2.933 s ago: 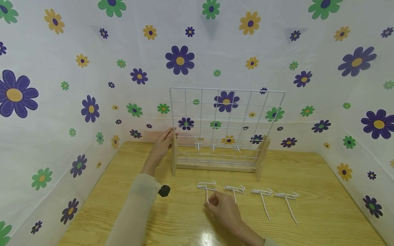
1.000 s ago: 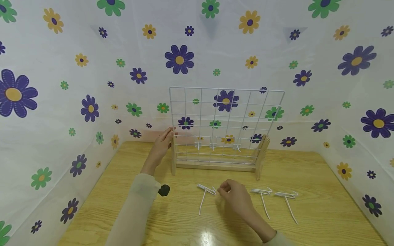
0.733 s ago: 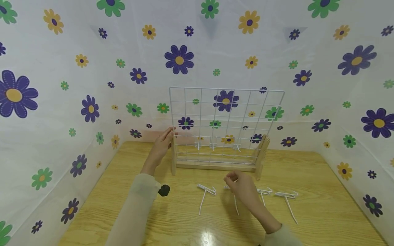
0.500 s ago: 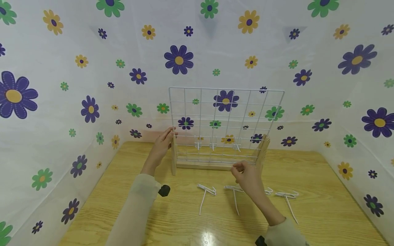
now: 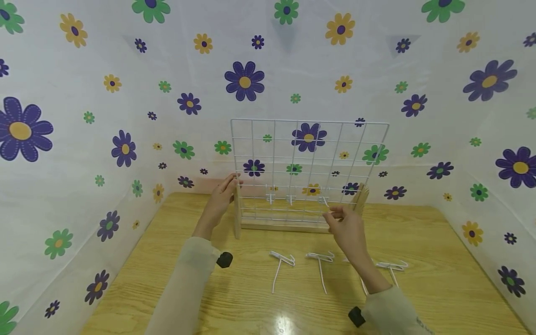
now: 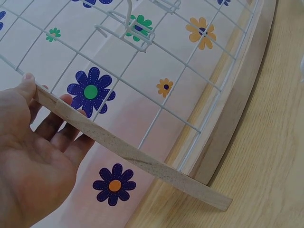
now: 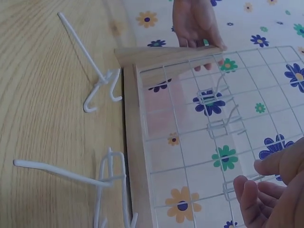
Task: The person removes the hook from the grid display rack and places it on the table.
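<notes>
A white wire grid rack with a wooden stand (image 5: 289, 227) stands upright on the table. My left hand (image 5: 218, 200) grips its left wooden upright (image 6: 128, 149), thumb in front and fingers behind. Three white wire hooks hang in a row low on the grid. My right hand (image 5: 347, 228) is at the rightmost hanging hook (image 5: 323, 200), its fingers loosely bent. Thumb and forefinger are apart in the right wrist view, close to that hook's prong. On the table lie several more hooks, among them a left one (image 5: 282, 258) and a second one (image 5: 320, 257).
A third loose hook (image 5: 363, 284) is partly covered by the right forearm, and another (image 5: 391, 265) lies right of it. Flower-printed white sheeting (image 5: 192, 74) encloses the wooden table (image 5: 234, 298) at the back and both sides.
My right hand has left the loose hooks and risen forward to the rightmost hanging hook. The leftmost loose hook now lies turned differently. My left hand has stayed on the upright.
</notes>
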`<state>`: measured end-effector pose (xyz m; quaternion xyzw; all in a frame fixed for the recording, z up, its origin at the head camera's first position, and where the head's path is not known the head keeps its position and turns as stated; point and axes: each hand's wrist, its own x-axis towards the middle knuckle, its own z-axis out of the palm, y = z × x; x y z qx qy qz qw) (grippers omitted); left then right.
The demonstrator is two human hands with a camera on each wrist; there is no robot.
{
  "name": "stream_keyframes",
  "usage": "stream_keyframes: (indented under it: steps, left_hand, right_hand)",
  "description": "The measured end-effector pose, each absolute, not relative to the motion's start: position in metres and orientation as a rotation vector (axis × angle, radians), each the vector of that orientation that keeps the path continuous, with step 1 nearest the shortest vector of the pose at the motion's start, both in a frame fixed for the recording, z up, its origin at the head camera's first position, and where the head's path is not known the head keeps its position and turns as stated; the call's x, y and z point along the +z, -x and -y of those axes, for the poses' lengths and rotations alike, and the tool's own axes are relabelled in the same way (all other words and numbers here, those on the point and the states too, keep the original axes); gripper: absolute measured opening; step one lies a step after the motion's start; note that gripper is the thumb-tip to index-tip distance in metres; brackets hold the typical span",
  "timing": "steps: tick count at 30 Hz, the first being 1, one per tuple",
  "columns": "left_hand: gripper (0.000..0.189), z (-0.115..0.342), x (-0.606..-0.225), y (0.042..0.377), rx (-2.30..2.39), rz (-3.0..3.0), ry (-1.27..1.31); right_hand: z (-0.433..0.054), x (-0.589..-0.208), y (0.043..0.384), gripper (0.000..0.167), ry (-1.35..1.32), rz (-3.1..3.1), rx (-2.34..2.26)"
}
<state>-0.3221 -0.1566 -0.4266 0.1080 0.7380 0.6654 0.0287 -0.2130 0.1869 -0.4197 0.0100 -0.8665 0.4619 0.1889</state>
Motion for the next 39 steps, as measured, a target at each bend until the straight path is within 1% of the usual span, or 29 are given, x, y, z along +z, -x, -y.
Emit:
stream_keyframes:
  steps: [3,11,24,31,39]
  left_hand:
    - [0.052,0.155,-0.420,0.316,2.052,-2.274,-0.329]
    - [0.056,0.157,-0.431,0.322,2.039,-2.335,-0.345]
    - [0.058,0.156,-0.431,0.323,2.049,-2.330,-0.376]
    - [0.057,0.157,-0.431,0.323,2.048,-2.337,-0.371]
    - [0.058,0.158,-0.431,0.323,2.054,-2.335,-0.370]
  right_hand:
    - [-0.186,-0.420,0.217,0.028,-0.047,2.401,1.284]
    - [-0.181,-0.420,0.230,0.024,-0.058,2.322,1.240]
    - [-0.179,-0.415,0.241,0.008,-0.060,2.245,1.165]
    - [-0.182,-0.408,0.243,0.007,-0.048,2.224,1.183]
    - [-0.187,-0.406,0.244,0.007,-0.117,2.184,1.139]
